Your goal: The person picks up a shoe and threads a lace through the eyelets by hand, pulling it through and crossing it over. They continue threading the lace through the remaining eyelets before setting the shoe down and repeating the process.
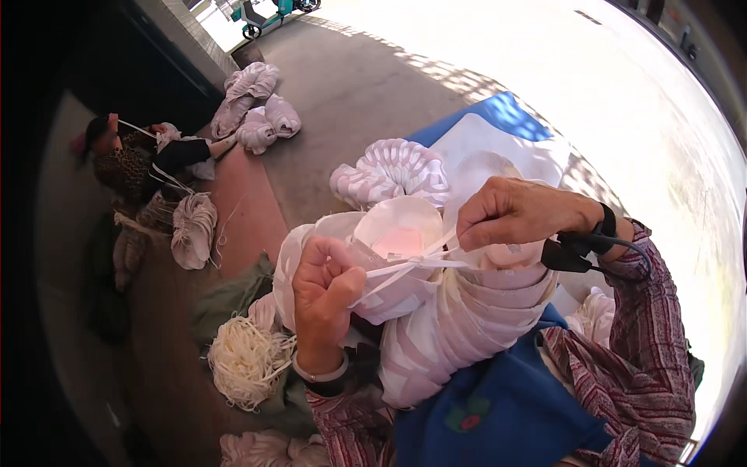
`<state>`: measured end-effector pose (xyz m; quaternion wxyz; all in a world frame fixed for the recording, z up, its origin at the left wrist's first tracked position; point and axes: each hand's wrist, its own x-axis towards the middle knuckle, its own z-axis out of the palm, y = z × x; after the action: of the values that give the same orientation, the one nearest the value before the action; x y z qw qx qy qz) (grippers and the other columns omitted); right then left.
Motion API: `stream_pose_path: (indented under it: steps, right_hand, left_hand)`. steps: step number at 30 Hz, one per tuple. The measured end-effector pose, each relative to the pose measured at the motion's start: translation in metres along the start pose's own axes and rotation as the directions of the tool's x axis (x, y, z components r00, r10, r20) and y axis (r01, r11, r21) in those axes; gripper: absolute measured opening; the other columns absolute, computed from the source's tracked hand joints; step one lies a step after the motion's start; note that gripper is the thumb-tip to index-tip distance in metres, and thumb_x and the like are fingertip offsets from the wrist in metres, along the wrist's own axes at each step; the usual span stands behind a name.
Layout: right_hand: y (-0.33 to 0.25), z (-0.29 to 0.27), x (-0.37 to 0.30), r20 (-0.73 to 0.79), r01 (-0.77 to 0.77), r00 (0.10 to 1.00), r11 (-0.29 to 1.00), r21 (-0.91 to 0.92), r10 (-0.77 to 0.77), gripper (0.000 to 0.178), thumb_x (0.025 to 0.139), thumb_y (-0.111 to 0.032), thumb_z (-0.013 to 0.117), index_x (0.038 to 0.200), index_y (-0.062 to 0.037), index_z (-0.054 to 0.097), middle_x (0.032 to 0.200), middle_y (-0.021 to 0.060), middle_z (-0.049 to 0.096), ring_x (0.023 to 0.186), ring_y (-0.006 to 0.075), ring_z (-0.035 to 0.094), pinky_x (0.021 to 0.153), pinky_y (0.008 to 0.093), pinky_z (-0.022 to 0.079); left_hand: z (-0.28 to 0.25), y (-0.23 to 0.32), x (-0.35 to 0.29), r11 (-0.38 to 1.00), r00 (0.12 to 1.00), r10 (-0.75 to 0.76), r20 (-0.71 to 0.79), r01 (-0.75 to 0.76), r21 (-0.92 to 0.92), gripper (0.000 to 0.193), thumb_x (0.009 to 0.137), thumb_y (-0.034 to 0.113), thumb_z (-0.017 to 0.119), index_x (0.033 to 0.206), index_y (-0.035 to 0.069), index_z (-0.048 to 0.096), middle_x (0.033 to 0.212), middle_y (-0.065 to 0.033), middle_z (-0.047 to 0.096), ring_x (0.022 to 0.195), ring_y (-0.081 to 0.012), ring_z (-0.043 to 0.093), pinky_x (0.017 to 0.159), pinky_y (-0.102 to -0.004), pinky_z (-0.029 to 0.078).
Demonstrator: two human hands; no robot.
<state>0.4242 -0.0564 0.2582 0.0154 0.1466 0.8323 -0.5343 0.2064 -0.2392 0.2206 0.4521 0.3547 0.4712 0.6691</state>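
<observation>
Two long stacks of nested, pale pink and white cup-shaped pads (459, 335) rest against my lap, with round open cup ends facing up. A white cloth strip (401, 270) runs across the top of the stacks, crossing itself in a loose knot. My left hand (325, 288) is closed around one end of the strip at the left. Over the right stack, my right hand (506, 212) pinches the other end between thumb and fingers. The strip is stretched between both hands.
A curled bundle of pads (393, 171) lies beyond my hands, near a blue sheet (513, 117). At lower left is a heap of cream strips (249, 362). Another person (144, 159) sits at far left beside more bundles (253, 101). A teal scooter (268, 14) stands far back.
</observation>
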Motion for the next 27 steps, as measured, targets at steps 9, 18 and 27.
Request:
stream_pose_path:
  steps: [9,18,27]
  right_hand:
    - [0.012,-0.001,-0.02,0.173,-0.181,0.972,0.978,0.107,0.161,0.023,0.093,-0.019,0.06,0.084,0.0006,0.068,0.067,0.001,0.06,0.063,0.0093,0.054,0.061,0.0278,0.046]
    - [0.045,0.008,-0.027,0.173,-0.133,0.98,0.972,0.193,0.099,0.021,0.094,-0.019,0.059,0.085,-0.0013,0.066,0.07,-0.0017,0.057,0.066,0.0074,0.052,0.058,0.0256,0.044]
    - [0.045,0.01,-0.031,0.145,-0.071,0.988,0.98,0.184,0.044,0.025,0.096,-0.02,0.059,0.081,0.0008,0.062,0.065,0.0001,0.051,0.061,0.0091,0.047,0.056,0.028,0.04]
  left_hand:
    - [-0.009,0.011,-0.005,0.994,0.996,0.02,0.089,-0.01,-0.111,0.023,0.078,-0.009,0.054,0.094,0.006,0.044,0.066,0.0007,0.048,0.049,-0.0035,0.034,0.045,-0.0204,0.029]
    - [0.002,0.02,-0.009,0.931,0.922,-0.335,0.194,0.293,0.217,0.015,0.089,-0.002,0.06,0.099,0.005,0.051,0.072,0.003,0.054,0.058,-0.0008,0.045,0.05,-0.0161,0.033]
    - [-0.002,0.02,-0.006,0.897,0.928,-0.336,0.161,0.263,0.356,0.017,0.091,0.006,0.065,0.105,0.002,0.057,0.075,0.0021,0.059,0.055,-0.0015,0.047,0.048,-0.0161,0.037]
